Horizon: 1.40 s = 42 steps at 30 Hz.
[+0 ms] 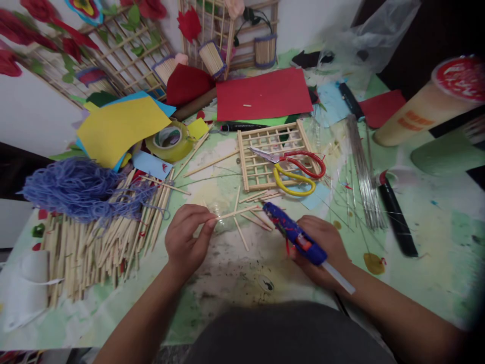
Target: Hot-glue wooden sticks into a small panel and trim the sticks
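Note:
My left hand [189, 237] pinches one end of a thin wooden stick [237, 212], held roughly level above the table. In my right hand [322, 245] is a blue hot glue gun [293, 231], a clear glue stick [341, 279] poking out of its back. The gun's nozzle points left, at the far end of the wooden stick; whether they touch I cannot tell. Below and behind the held stick lie several loose sticks [241, 234]. A small wooden lattice [261, 174] rests just beyond, with scissors [291, 169] with red and yellow handles on top.
Left are a heap of wooden sticks [87, 247], purple yarn [76, 187] and a tape roll [170, 141]. Red paper [265, 93] and yellow paper [123, 126] lie behind. At right are wires [364, 177], a black-handled tool [397, 217] and a tall drink cup [424, 106].

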Available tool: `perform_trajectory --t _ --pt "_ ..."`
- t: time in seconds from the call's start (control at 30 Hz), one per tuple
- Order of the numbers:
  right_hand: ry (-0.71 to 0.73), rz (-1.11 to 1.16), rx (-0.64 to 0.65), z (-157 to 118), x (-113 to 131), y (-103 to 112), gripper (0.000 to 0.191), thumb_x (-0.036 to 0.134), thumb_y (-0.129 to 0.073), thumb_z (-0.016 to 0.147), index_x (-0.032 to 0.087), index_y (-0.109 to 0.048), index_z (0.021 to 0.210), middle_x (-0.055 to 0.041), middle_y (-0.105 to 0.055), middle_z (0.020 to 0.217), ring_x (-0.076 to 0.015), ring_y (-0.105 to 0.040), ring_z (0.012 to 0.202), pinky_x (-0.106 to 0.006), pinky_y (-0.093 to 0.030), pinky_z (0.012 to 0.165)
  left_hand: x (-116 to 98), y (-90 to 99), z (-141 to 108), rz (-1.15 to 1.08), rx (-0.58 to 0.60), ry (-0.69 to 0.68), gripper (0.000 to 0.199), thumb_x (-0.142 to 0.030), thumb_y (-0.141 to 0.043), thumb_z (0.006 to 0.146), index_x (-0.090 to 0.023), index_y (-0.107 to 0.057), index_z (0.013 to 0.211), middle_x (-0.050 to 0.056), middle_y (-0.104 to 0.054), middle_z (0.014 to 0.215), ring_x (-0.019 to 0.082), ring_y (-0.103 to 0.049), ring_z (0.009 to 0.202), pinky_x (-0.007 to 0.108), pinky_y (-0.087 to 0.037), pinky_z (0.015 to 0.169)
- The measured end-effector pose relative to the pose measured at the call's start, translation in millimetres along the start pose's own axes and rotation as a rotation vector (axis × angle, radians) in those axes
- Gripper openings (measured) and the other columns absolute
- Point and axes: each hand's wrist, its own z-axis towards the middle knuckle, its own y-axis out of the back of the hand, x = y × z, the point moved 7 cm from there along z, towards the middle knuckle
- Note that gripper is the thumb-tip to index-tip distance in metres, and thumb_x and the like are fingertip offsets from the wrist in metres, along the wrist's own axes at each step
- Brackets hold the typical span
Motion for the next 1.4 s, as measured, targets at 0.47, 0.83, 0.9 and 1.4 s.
perform_trajectory --t 0.47,0.83,0.9,1.4 --pt "-0.163 -0.617 -0.036 13 -49 23 0.015 0.033 -0.054 0.076 0.020 -0.046 0.076 -0.0092 -0.053 0.074 -0.0277 -0.049 0.076 -0.040 -0.039 0.067 30 -3.2 -3 -0.201 -0.015 0.296 0.023 -0.028 -0.056 0.086 -0.017 -0.060 0.067 0.003 -0.059 0.073 0.014 -0.056 0.073 0.028 -0.046 0.068" --pt "-0.079 -0.638 -0.066 10 -34 54 0.070 0.071 -0.054 0.071 0.013 -0.054 0.110 -0.0165 -0.058 0.100 -0.0348 -0.052 0.097 -0.047 -0.040 0.081 8 0.2 1 -0.064 -0.029 0.094 0.020 -0.022 -0.054 0.087 -0.017 -0.057 0.068 0.003 -0.059 0.070 0.014 -0.056 0.070 0.027 -0.045 0.066" --pt "-0.106 -0.634 -0.150 15 -18 71 0.060 0.063 -0.052 0.078 0.014 -0.056 0.112 -0.0158 -0.058 0.099 -0.0340 -0.052 0.096 -0.047 -0.039 0.081 2 0.6 0 -0.042 -0.026 0.029 0.016 -0.020 -0.055 0.085 -0.017 -0.058 0.070 0.004 -0.059 0.071 0.014 -0.056 0.072 0.028 -0.046 0.068" --pt "0.250 -0.452 0.283 93 105 -33 0.010 0.025 -0.066 0.080 0.018 -0.072 0.081 -0.0048 -0.064 0.080 -0.0207 -0.056 0.086 -0.036 -0.030 0.082 -19 -2.4 -2 -0.085 0.067 -0.110 0.016 -0.021 -0.052 0.088 -0.016 -0.060 0.075 0.006 -0.062 0.074 0.017 -0.054 0.074 0.030 -0.043 0.069"
